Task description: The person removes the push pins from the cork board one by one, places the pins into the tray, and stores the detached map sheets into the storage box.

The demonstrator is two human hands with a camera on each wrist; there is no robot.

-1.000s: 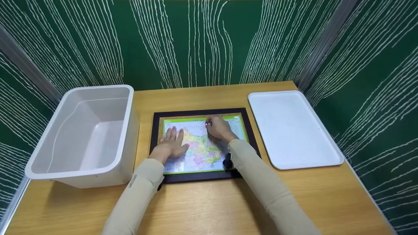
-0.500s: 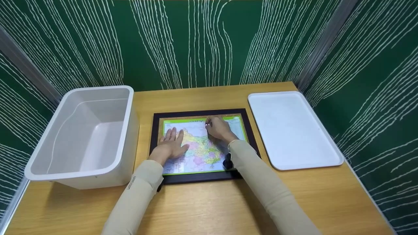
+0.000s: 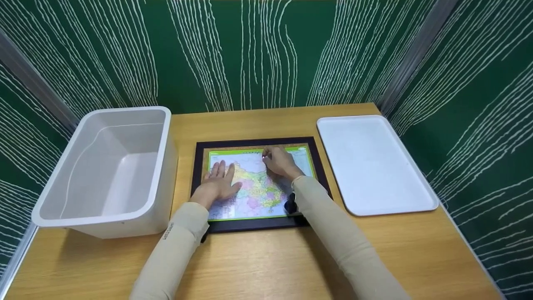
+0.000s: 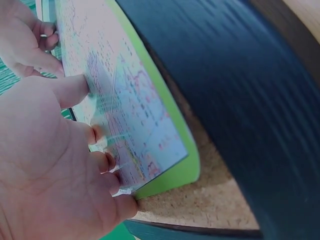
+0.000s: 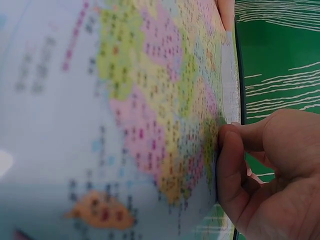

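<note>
A colourful map (image 3: 250,204) with a bright green border lies on a dark-framed cork board (image 3: 250,225). My left hand (image 3: 220,186) is spread flat over the map's left part, palm down, with fingers pointing toward the far side. The left wrist view shows its fingertips on the map near a green corner (image 4: 187,172). Near the map's far edge, my right hand (image 3: 280,161) pinches a tiny white-and-dark-red thing (image 3: 263,157) between thumb and forefinger. In the right wrist view those fingertips (image 5: 229,131) meet at the map's surface and hide most of what they pinch.
On the left stands a deep, light grey bin (image 3: 160,179). A shallow white tray (image 3: 374,166) lies to the right of the board. All rest on a wooden table (image 3: 258,262), with green, white-lined walls (image 3: 266,54) behind and at the sides.
Both hands stay in nearly the same place on the map, the right one still pinching at the same spot. The head view has shifted very slightly.
</note>
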